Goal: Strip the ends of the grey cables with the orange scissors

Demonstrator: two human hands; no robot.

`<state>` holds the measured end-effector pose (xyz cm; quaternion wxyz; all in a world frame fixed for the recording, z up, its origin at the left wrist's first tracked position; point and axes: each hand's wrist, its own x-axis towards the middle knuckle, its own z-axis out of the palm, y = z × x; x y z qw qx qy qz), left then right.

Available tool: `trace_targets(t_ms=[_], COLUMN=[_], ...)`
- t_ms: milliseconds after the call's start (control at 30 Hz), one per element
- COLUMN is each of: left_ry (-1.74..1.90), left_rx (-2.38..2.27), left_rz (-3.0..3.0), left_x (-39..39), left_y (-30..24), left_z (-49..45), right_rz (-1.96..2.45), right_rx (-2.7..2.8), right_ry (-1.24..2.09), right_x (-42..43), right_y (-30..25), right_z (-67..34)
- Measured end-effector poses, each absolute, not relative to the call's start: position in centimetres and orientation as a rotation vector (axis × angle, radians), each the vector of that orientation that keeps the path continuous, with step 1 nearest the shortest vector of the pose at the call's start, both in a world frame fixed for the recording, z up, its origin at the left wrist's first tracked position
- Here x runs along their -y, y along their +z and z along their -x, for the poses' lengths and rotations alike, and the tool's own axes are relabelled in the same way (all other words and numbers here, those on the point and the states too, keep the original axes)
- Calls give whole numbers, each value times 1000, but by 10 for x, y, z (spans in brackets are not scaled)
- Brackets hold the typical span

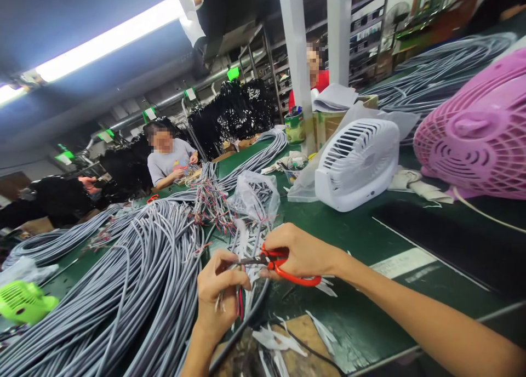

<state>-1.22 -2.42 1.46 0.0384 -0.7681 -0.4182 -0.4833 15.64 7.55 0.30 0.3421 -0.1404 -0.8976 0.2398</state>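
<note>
My right hand (pixel 302 251) grips red-handled scissors (pixel 283 270), its fingers through the loops and the blades pointing left. My left hand (pixel 219 295) is closed on the end of a grey cable (pixel 246 306) with thin coloured wires showing at its tip, held right at the scissor blades. A large pile of grey cables (pixel 135 278) lies on the green table (pixel 353 316) just left of my hands. White scraps of trimmed material (pixel 279 338) lie scattered below my hands.
A white desk fan (pixel 355 163) and a pink fan (pixel 479 130) stand on the right. A clear plastic bag (pixel 255 196) sits beyond my hands. A green fan (pixel 22 303) lies far left. Two other people work at the far end of the table.
</note>
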Motion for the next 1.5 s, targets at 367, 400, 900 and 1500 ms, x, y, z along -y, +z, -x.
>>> trace_targets(t_ms=[367,400,900,1500], left_ry=[-1510,-1488,-1893,-1767], left_rx=[1413,1453,1894,1923], left_rz=[2309,2286,1924,2152], left_x=[21,20,15,17], left_y=[5,4,-2,-7], left_z=[14,14,14,-8], right_rz=[1336,1361,913,542], right_rx=[2658,2689,3039,1810], right_ry=[259,258,152,619], right_x=[-100,-102,-64,-45], right_y=[7,6,-23,-8], right_z=[-167,-168,-138,-135])
